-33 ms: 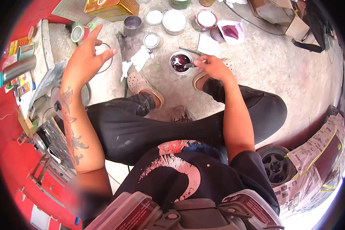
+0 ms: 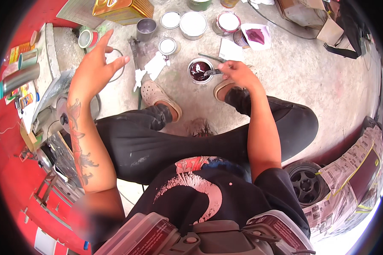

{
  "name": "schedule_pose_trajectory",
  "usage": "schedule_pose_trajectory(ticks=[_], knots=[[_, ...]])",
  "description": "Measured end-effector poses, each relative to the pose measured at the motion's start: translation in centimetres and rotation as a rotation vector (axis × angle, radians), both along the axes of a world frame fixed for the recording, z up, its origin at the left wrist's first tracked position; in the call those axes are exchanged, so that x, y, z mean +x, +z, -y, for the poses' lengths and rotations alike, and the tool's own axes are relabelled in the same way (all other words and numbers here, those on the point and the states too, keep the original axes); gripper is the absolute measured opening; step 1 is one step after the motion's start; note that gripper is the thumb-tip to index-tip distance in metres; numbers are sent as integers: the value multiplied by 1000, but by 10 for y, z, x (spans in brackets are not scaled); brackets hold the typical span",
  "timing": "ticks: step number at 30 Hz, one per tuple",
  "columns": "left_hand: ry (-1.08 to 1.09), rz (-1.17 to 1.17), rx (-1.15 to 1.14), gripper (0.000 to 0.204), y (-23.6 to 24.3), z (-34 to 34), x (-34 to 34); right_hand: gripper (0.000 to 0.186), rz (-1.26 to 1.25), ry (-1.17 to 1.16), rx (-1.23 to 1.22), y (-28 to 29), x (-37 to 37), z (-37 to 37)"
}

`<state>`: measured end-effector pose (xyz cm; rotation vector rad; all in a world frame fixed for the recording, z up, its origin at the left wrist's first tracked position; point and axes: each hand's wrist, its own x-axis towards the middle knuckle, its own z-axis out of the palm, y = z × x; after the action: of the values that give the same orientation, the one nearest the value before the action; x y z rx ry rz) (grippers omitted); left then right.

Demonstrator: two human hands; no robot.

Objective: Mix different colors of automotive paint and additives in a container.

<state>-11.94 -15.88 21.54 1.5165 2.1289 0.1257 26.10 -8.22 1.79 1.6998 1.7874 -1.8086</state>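
My left hand [image 2: 97, 67] is raised at the left with its fingers spread and nothing in them, above the floor near a wire ring [image 2: 117, 78]. My right hand [image 2: 238, 74] pinches a dark, flat stirring tool [image 2: 213, 72], whose tip is in an open can of dark maroon paint [image 2: 196, 68]. This can stands on the concrete floor between my sandalled feet. A green stick [image 2: 208, 56] and a white sheet [image 2: 230, 47] lie just beyond it. Crumpled white paper [image 2: 156, 67] lies to the can's left.
Several paint cans [image 2: 192, 26], a grey cup [image 2: 146, 29] and a gold tin [image 2: 127, 9] stand beyond. A cluttered ledge [image 2: 51, 57] runs along the left, boxes [image 2: 295, 15] are at the back right, and a newspaper-masked vehicle [image 2: 344, 178] with a dark wheel is at the right.
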Motion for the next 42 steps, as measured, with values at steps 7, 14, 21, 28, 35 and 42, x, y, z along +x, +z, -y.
schedule_pose_trajectory(ticks=[7, 14, 21, 28, 35, 42], knots=[[-25, -4, -119, 85, -4, -14, 12, 40, 386, -474, 327, -87, 54, -22], [-21, 35, -147, 84, -3, -27, 15, 63, 238, -704, 240, -175, 66, -24], [-35, 34, -181, 84, -9, -22, 10, 52, 315, -582, 191, -156, 47, -50], [-30, 61, -179, 84, -8, -22, 10, 39, 208, -558, 236, -170, 59, -58], [-35, 81, -161, 83, -4, -19, 10, 51, 204, -469, 182, -160, 47, -36], [-28, 104, -127, 83, -1, -13, 10, 73, 362, -420, 481, -154, 45, -32]])
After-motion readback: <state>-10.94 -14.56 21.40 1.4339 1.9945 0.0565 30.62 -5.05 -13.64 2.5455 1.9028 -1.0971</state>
